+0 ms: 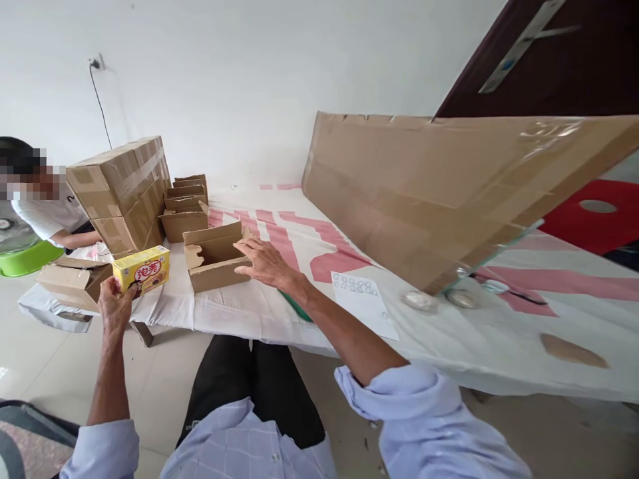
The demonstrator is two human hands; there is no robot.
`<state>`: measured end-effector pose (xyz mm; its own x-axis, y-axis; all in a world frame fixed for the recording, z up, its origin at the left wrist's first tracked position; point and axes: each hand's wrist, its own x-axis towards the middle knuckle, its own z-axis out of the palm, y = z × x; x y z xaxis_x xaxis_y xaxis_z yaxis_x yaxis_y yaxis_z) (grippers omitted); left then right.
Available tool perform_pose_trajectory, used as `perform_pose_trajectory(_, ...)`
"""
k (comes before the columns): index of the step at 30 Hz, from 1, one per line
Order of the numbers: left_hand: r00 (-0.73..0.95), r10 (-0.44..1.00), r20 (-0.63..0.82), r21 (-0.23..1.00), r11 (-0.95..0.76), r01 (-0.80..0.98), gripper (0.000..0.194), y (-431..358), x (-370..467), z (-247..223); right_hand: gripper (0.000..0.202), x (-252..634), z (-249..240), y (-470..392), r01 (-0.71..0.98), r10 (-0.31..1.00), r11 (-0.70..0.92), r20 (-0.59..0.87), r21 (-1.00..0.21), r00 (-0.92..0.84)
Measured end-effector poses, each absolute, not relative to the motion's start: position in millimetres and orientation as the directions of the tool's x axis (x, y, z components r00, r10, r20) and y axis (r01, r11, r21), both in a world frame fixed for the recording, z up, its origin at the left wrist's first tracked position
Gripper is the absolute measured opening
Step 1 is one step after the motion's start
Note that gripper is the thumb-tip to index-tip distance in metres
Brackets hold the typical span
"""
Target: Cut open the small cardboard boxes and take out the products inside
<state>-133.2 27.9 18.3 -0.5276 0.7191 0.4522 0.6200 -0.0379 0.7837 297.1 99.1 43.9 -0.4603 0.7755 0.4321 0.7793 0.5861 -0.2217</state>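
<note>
My left hand (116, 303) grips a yellow snack box (144, 269) by its left end, raised at the table's front edge. To its right an open cardboard box (217, 269) stands on the cloth. My right hand (264, 261) is at the right end of this box, fingers apart, with the fingertips at its rim. Another cardboard box (74, 283) with raised flaps lies just left of the yellow box, partly behind my left hand.
Several open cartons (186, 216) line up beside stacked taped cartons (124, 193). A person (54, 213) sits at the far left. A large cardboard panel (424, 193) leans at the right, near a marked paper sheet (363, 303) and two round items (420, 301).
</note>
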Motion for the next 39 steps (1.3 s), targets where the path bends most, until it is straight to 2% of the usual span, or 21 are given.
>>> perform_pose_trajectory(2, -0.549, 0.736, 0.395, 0.773, 0.056, 0.631, 0.049, 35.4, -126.0, 13.2, 0.054, 291.1, 41.8, 107.9, 0.808, 0.804, 0.568, 0.315, -0.158, -0.504)
perform_pose_trajectory(4, -0.549, 0.765, 0.336, 0.773, 0.108, 0.625, 0.045, 46.7, -114.9, 9.8, 0.04, 288.3, 36.1, 112.3, 0.83, 0.823, 0.55, 0.235, -0.095, -0.518)
perform_pose_trajectory(6, -0.531, 0.792, 0.302, 0.768, 0.128, 0.627, 0.042, 63.7, -103.7, 6.8, 0.032, 290.4, 28.8, 113.4, 0.836, 0.826, 0.546, 0.203, -0.054, -0.526)
perform_pose_trajectory(8, -0.515, 0.809, 0.282, 0.767, 0.132, 0.628, 0.039, 85.8, -95.4, 4.4, 0.036, 296.9, 21.6, 112.0, 0.837, 0.824, 0.545, 0.216, -0.049, -0.524)
perform_pose_trajectory(16, -0.454, 0.855, 0.253, 0.723, 0.145, 0.676, 0.043, 151.6, -94.2, 3.0, 0.039, 322.4, -4.2, 99.4, 0.821, 0.795, 0.556, 0.37, -0.127, -0.481)
perform_pose_trajectory(21, -0.333, 0.908, 0.255, 0.749, 0.033, 0.662, 0.045, 169.0, -73.2, -13.7, 0.042, 328.0, -17.6, 96.5, 0.788, 0.767, 0.581, 0.462, -0.204, -0.446)
perform_pose_trajectory(25, -0.273, 0.926, 0.263, 0.796, -0.048, 0.603, 0.048, 214.8, -49.0, -17.1, 0.046, 335.8, -24.0, 94.9, 0.779, 0.772, 0.571, 0.491, -0.26, -0.403)
perform_pose_trajectory(30, -0.335, 0.916, 0.222, 0.835, -0.001, 0.55, 0.053, 273.9, -36.9, -12.4, 0.045, 346.1, -30.3, 90.3, 0.775, 0.777, 0.548, 0.535, -0.316, -0.332)
perform_pose_trajectory(34, -0.433, 0.878, 0.205, 0.829, 0.08, 0.553, 0.062, 278.8, -36.8, -24.8, 0.047, 356.6, -38.8, 87.7, 0.748, 0.768, 0.54, 0.59, -0.386, -0.25)
perform_pose_trajectory(36, -0.444, 0.865, 0.236, 0.815, 0.073, 0.575, 0.058, 269.9, -31.8, -36.4, 0.049, 362.5, -43.3, 87.9, 0.739, 0.769, 0.529, 0.605, -0.417, -0.209)
perform_pose_trajectory(39, -0.356, 0.899, 0.256, 0.785, 0.021, 0.619, 0.04, 257.9, -16.4, -53.8, 0.049, 369.0, -48.1, 89.6, 0.731, 0.779, 0.512, 0.604, -0.452, -0.172)
